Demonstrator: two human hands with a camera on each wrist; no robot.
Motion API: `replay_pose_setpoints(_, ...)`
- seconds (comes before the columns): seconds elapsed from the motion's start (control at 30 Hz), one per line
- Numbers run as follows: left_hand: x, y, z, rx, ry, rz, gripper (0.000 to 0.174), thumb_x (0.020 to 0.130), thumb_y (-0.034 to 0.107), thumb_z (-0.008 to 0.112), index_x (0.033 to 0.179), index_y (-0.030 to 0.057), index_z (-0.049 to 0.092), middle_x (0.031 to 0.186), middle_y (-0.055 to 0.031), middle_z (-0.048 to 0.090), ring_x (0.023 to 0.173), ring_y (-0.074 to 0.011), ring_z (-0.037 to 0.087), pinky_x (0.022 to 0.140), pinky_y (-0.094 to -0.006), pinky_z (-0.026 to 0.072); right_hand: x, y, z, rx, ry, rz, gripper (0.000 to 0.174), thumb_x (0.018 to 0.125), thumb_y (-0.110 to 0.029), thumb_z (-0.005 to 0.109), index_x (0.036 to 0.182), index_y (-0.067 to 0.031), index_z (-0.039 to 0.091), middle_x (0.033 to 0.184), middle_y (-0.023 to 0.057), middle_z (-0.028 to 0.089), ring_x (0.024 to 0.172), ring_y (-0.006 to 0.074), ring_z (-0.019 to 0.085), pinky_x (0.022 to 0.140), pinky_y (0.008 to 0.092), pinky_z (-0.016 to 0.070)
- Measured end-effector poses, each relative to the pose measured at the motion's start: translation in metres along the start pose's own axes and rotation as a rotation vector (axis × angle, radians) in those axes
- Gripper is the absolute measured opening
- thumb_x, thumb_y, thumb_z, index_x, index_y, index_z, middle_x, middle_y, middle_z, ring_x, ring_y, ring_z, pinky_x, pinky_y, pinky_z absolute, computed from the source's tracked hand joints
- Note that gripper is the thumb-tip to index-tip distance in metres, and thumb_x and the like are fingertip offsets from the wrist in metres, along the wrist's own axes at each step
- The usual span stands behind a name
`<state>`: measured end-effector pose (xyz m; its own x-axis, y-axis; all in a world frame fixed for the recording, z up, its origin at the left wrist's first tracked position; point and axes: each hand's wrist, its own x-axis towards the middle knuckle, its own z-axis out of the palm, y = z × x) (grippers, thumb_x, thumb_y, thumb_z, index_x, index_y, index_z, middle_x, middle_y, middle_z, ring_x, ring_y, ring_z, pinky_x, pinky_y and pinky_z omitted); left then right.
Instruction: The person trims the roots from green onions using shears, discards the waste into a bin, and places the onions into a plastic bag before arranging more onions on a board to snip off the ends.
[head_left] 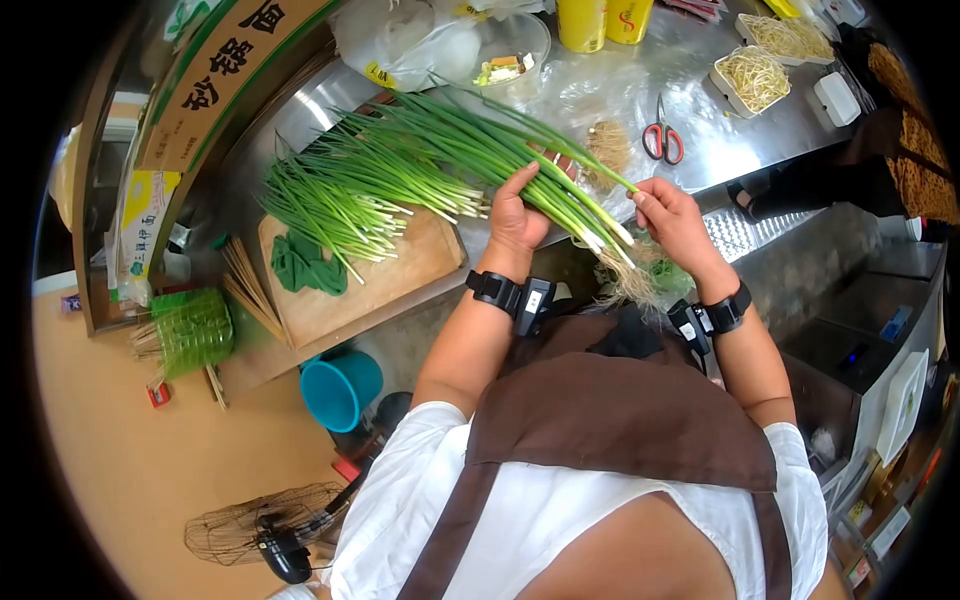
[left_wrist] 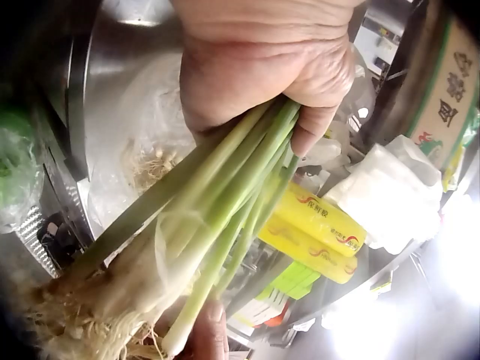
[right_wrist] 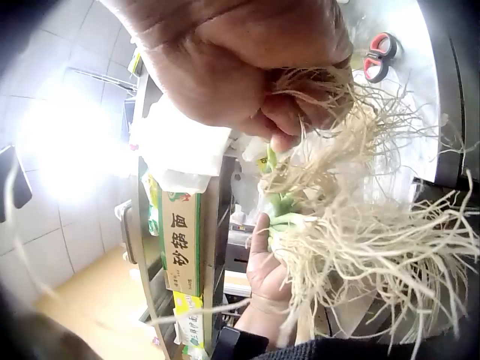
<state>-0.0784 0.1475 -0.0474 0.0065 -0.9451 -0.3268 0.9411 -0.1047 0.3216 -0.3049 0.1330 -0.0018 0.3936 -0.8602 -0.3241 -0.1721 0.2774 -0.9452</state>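
A bundle of green onions (head_left: pixel 565 195) lies across my left hand (head_left: pixel 520 222), whose thumb and fingers grip it above the white stalks. In the left wrist view the left hand (left_wrist: pixel 262 67) wraps the stalks, with roots (left_wrist: pixel 82 322) hanging at lower left. My right hand (head_left: pixel 672 225) pinches one green stalk beside the bundle. In the right wrist view the curled right hand (right_wrist: pixel 247 67) is just above the pale roots (right_wrist: pixel 375 255); its fingertips are partly hidden. More green onions (head_left: pixel 350 190) without visible roots lie in piles on the wooden board (head_left: pixel 390 270).
Red-handled scissors (head_left: pixel 662 140) and a heap of cut roots (head_left: pixel 608 150) lie on the metal table. Trays of bean sprouts (head_left: pixel 752 82) stand at back right, yellow rolls (head_left: pixel 582 22) at the back. A green cloth (head_left: pixel 305 265) rests on the board; a blue bucket (head_left: pixel 342 390) stands below.
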Motion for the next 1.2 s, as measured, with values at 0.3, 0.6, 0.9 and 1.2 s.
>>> replay_pose_setpoints(0.3,0.006,-0.005,0.001,0.0,-0.031,0.006,0.042,0.085,0.004,0.056,0.126,0.0015,0.047,0.135,-0.0208,0.048,0.13,-0.0368,0.043,0.11,-0.0545,0.0339,-0.015,-0.004,-0.012,0.06,-0.161,-0.022,0.018,0.095,-0.02,0.059,0.096,-0.0024,0.058,0.075,-0.0021,0.058,0.066,0.0078,0.053,0.06,0.0232,0.043)
replay_pose_setpoints(0.6,0.006,-0.011,0.004,-0.039,-0.033,0.043,0.037,0.084,0.005,0.055,0.12,-0.0008,0.051,0.133,-0.022,0.05,0.13,-0.0361,0.043,0.112,-0.0556,0.032,-0.03,-0.021,-0.013,-0.698,-0.189,-0.105,0.026,0.079,-0.024,0.072,0.088,-0.0018,0.062,0.072,0.0123,0.063,0.066,0.0245,0.06,0.063,0.0352,0.045)
replay_pose_setpoints(0.9,0.006,-0.017,0.006,-0.071,-0.057,0.039,0.051,0.078,0.005,0.054,0.127,-0.0025,0.044,0.134,-0.0237,0.048,0.129,-0.0384,0.043,0.111,-0.0559,0.0316,-0.035,-0.017,-0.032,-0.525,-0.025,-0.108,0.03,0.083,-0.016,0.065,0.106,0.002,0.059,0.072,0.0105,0.06,0.065,0.0205,0.057,0.063,0.0338,0.045)
replay_pose_setpoints(1.2,0.012,-0.02,0.007,-0.112,-0.082,-0.012,0.067,0.075,0.008,0.053,0.137,-0.0067,0.033,0.139,-0.0256,0.042,0.133,-0.0409,0.037,0.113,-0.0577,0.0264,-0.031,-0.026,-0.043,-0.25,-0.037,-0.108,0.026,0.085,-0.015,0.063,0.105,0.0005,0.059,0.07,0.0096,0.058,0.066,0.0204,0.055,0.064,0.0335,0.0447)
